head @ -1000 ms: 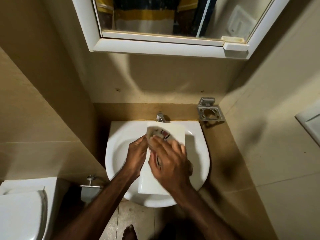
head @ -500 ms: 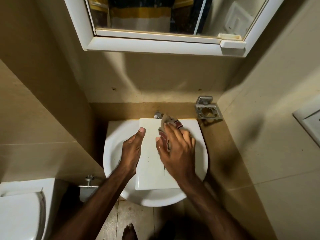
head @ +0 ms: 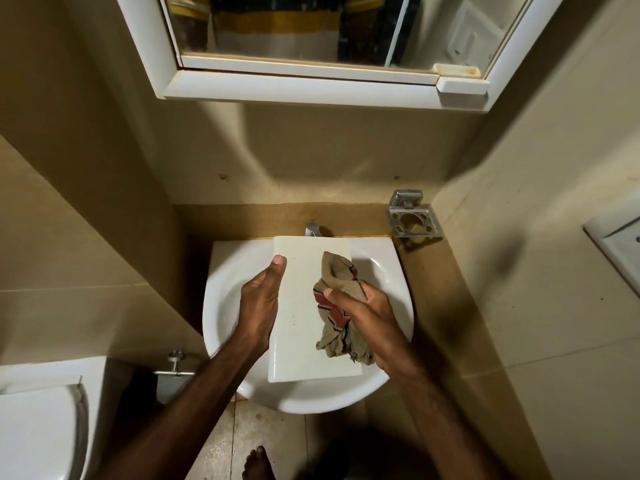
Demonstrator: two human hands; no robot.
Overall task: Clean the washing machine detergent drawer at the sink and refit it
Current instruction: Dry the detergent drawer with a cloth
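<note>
— White glazed ceramic, the sink (head: 221, 306): round-fronted bowl, square at the back, smooth and glossy. What lies on it?

— Lying across the sink, front rim to back ledge, is the detergent drawer (head: 304, 306). It shows as a flat, cream-white plastic rectangle with rounded corners and a smooth matt face bearing a few small specks. Its far end sits just in front of the metal tap (head: 312, 229), at the sink's back edge.

— Hands?

— The left hand (head: 259, 303) is at the drawer's left long edge, over the sink's left half. Thumb extended along the top face; the other fingers go under the edge, so their curl cannot be told. The right hand (head: 367, 313) is over the sink's right half, fingers curled tight, gripping a cloth (head: 337, 271).

— Describe the cloth.

— Soft woven fabric, crumpled, beige with red and dark stripes, frayed at its lower end. It lies on the drawer's right portion, one bunched end towards the tap.

— Fittings nearby?

— Right of the sink's back corner, a square grey metal holder (head: 414, 216) with a round opening, on the tan tiled wall. Above the sink, a white-framed mirror cabinet (head: 311, 88).
</note>
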